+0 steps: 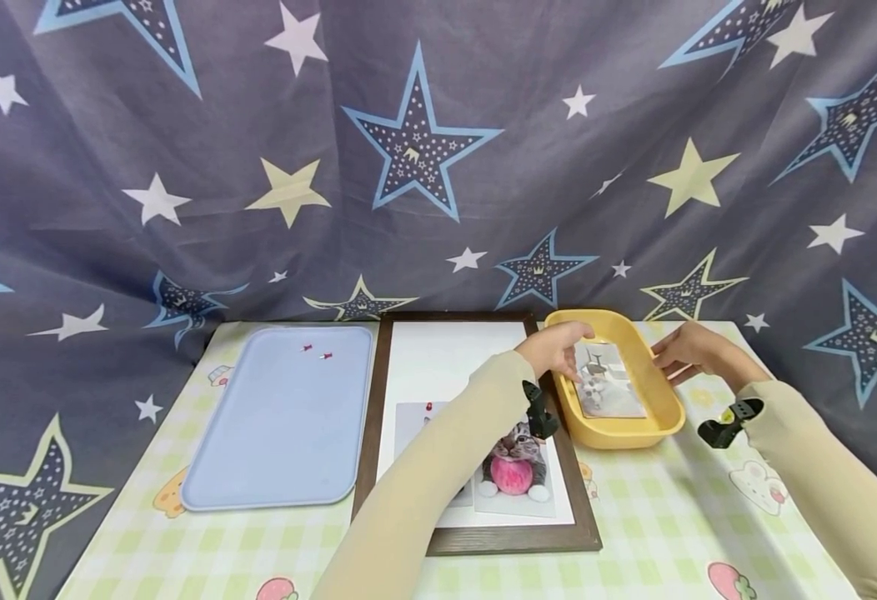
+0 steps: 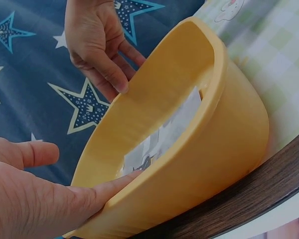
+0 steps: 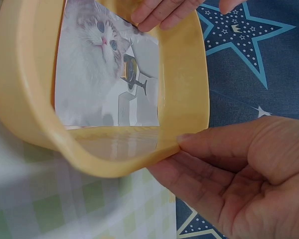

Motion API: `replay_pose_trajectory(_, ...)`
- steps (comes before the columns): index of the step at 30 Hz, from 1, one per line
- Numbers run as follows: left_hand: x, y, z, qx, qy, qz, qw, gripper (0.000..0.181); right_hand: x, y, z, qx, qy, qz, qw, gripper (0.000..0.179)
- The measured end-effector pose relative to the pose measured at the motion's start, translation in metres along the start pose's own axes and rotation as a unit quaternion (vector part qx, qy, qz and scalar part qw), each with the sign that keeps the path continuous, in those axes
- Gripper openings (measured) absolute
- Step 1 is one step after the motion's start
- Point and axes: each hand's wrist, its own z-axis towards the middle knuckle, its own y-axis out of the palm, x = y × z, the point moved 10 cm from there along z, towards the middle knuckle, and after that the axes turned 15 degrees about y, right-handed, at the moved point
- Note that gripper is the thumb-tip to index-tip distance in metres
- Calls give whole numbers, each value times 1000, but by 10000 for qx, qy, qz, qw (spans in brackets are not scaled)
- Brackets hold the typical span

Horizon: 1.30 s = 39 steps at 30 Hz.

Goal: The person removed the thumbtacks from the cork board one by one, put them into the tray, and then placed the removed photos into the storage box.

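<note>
A yellow plastic basin [image 1: 618, 439] stands at the right of the table with a photo of a white cat [image 1: 609, 387] lying in it. My left hand [image 1: 556, 346] reaches over the basin's left side. Its fingers extend inside by the photo's edge, as the right wrist view also shows, while the thumb stands apart. On the opposite side, my right hand [image 3: 224, 174] pinches the basin's rim, thumb on top and fingers beneath on the outside. In the left wrist view the right hand [image 2: 102, 55] appears beyond the far wall.
Left of the basin lies a white board with a dark wooden frame [image 1: 513, 540]. A photo of a cat with a pink ball [image 1: 513, 475] and another photo [image 1: 411, 421] with a red pushpin [image 1: 428, 407] are on it. A pale blue tray [image 1: 281, 417] holds two red pushpins [image 1: 326, 356].
</note>
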Motion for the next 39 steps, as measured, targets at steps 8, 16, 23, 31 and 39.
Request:
replay_pose_trajectory(8, -2, -2, 0, 11, 233, 156, 9996, 70, 0, 1, 0, 10, 22, -44, 10000, 49)
replay_pose_trajectory(16, 8, 6, -5, -545, 842, 628, 9930, 53, 1, -2, 2, 20, 38, -80, 10000, 49)
replay_pose_trajectory(23, 19, 16, -15, -1065, 1170, 1205, 9800, 44, 3, 0, 4, -19, 2, 16, 10000, 49)
replay_pose_trajectory(31, 45, 0, -29, -1008, 1989, 1876, 9566, 38, 0, 1, -1, 163, -106, -92, 9998, 49)
replay_pose_trajectory(39, 71, -33, -51, -648, 2732, 2350, 9306, 32, -1, 5, -6, 290, -160, -250, 9991, 49)
